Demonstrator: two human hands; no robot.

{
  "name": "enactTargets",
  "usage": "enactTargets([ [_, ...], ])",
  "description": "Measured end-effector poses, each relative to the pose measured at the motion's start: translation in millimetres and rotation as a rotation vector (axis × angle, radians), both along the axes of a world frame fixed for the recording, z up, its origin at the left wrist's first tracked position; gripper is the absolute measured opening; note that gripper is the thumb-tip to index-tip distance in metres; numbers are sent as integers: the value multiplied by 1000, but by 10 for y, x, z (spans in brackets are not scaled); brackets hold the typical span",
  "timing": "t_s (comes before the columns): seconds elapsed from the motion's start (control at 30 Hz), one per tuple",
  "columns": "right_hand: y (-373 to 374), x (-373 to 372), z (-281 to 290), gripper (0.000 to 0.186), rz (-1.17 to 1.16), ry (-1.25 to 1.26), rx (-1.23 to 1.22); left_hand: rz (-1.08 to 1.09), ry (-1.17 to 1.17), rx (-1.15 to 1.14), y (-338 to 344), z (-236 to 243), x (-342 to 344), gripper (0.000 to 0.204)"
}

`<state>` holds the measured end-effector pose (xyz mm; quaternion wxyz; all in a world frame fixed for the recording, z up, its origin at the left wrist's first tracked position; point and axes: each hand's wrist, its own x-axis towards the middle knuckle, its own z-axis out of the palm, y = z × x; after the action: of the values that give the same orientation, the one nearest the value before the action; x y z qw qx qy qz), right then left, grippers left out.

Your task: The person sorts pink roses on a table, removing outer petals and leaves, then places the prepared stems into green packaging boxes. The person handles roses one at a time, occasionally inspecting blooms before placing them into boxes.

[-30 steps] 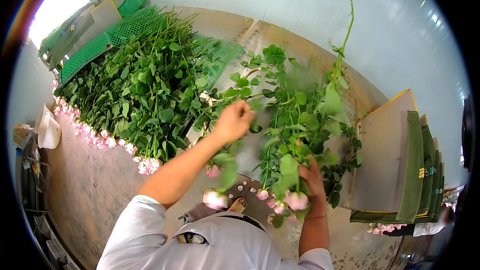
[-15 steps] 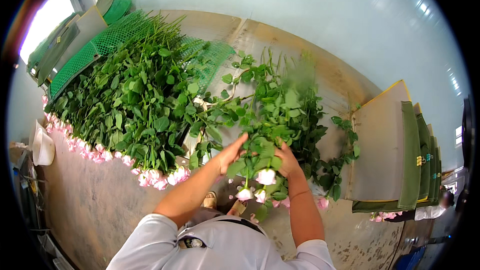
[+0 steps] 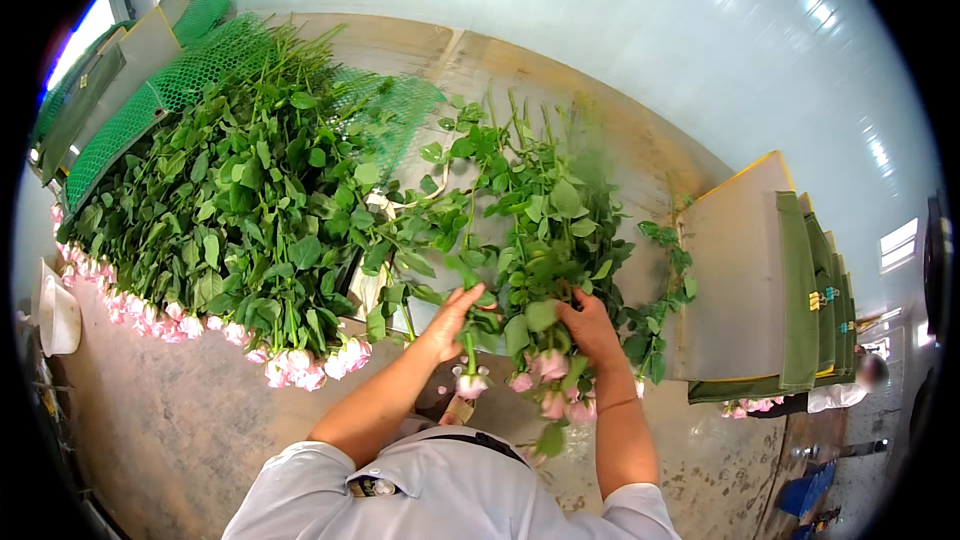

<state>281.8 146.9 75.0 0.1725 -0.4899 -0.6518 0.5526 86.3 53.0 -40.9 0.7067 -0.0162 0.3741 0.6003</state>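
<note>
My left hand [image 3: 452,324] is closed around the leafy stem of a single pale pink rose [image 3: 471,385], whose bloom hangs just below the fingers. A short way to the right, my right hand [image 3: 592,328] grips among the leaves of several roses [image 3: 549,366]; their pink blooms point toward me, and leaves partly hide the fingertips. The long green stems of this loose bunch [image 3: 545,200] stretch away from me over the table [image 3: 640,155].
A large pile of roses [image 3: 250,190] lies at the left on green plastic netting [image 3: 385,125], blooms at the near edge. Grey boards with green cloth edges [image 3: 735,270] stand at the right. A white bucket [image 3: 60,310] is far left. Another person [image 3: 838,397] is far right.
My hands have moved apart. The left now has one rose separated to the left of the others, while the right stays with the bunch. The view has shifted slightly.
</note>
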Motion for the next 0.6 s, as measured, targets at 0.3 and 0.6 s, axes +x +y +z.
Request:
enactTargets([
  [0.3,18,357,419,29,-292,413,-45,-66,245,136,10,535,-373,29],
  [0.6,418,273,-219,27,-229,269,-56,-18,1385,-27,-235,368,-645,48],
])
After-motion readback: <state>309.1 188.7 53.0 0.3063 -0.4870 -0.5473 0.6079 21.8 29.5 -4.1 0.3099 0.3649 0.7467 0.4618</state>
